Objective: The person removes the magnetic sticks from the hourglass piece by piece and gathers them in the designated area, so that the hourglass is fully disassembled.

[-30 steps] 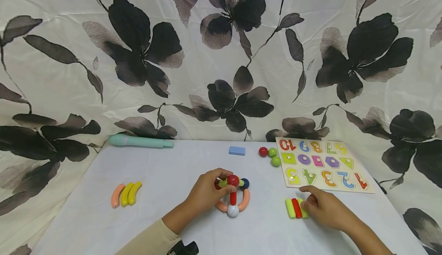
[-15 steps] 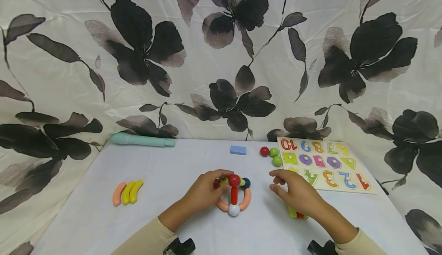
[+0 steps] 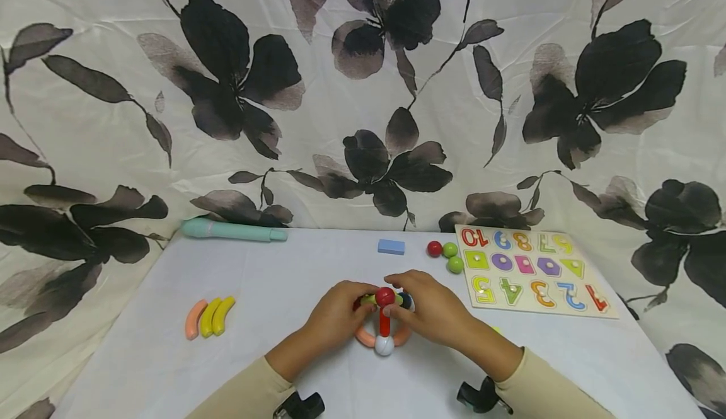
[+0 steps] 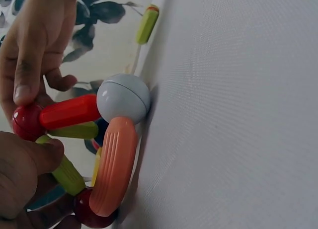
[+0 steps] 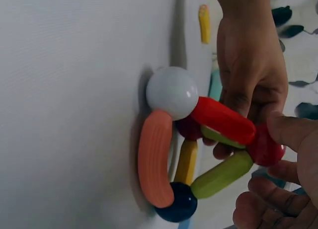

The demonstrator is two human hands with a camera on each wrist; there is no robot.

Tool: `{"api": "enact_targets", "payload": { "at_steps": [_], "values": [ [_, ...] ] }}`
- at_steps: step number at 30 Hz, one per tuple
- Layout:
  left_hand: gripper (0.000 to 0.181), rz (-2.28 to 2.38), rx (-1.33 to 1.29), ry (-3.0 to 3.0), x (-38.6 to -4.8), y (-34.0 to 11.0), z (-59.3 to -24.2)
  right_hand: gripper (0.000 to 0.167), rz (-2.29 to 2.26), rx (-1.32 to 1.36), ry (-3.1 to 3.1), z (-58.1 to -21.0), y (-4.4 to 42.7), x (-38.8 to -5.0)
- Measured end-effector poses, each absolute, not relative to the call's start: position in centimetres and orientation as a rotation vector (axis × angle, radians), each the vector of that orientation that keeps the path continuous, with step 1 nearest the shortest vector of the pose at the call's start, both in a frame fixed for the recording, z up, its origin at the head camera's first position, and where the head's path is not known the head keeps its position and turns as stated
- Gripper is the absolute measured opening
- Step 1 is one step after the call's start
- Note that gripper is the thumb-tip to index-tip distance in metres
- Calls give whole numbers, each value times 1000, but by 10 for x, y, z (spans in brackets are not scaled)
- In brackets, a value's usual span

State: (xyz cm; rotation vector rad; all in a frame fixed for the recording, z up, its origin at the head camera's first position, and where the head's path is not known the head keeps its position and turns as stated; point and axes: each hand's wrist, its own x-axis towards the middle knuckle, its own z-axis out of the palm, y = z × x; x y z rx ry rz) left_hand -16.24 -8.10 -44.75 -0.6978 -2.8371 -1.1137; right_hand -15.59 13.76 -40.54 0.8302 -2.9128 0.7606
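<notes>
Right hand now on top red ball, numbers in board

The head view looked forward and down from farthest back, cloth at twelve o'clock, table at six. Both wrist views, close and sideways, shared the white ball, with table at three (left) and nine (right).

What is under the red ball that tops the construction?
Under the red ball, a red stick leads to a white ball, two green sticks to a dark red ball and a dark blue ball. In the left wrist view, the left hand covers part of one green stick.
</notes>
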Motion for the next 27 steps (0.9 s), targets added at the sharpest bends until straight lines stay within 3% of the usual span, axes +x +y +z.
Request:
{"api": "enact_targets", "payload": {
  "at_steps": [12,27],
  "values": [
    [22,-1056,-710,-2822,-163,-80,-449,40,861,883,-2921,-407,125,-162],
    [21,-1051,-740,-2796,-163,-81,-450,40,950,856,-2934,-408,126,-163]
  ]
}}
